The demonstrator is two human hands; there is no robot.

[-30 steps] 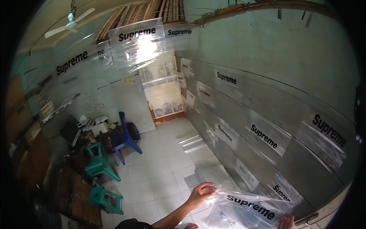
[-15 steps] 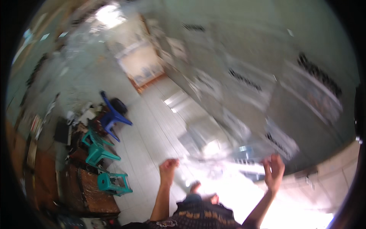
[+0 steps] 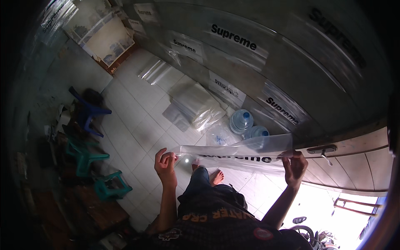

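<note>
A clear plastic sheet, possibly a flattened bag, with black lettering (image 3: 233, 152) stretches in front of my body between both hands. My left hand (image 3: 166, 166) pinches its left end, fingers curled in. At the other end, my right hand (image 3: 296, 170) grips the plastic between thumb and fingers. The sheet hangs in a long band, its lower part see-through above the floor and my bare feet. Past it on the floor are a pile of clear plastic (image 3: 192, 100) and two large blue water jugs (image 3: 241, 121).
Lettered plastic sheets (image 3: 239, 39) cover the grey wall at right. A door with a metal handle (image 3: 323, 151) stands close beyond my right hand. Along the left are a blue plastic chair (image 3: 88, 111), green stools (image 3: 112, 184) and a wooden table (image 3: 93, 204). A bicycle wheel (image 3: 306, 234) shows outside.
My view has turned, so the wall and floor items sit elsewhere and look sharper. Both hands keep hold of the plastic, now higher in view, with its lettering readable.
</note>
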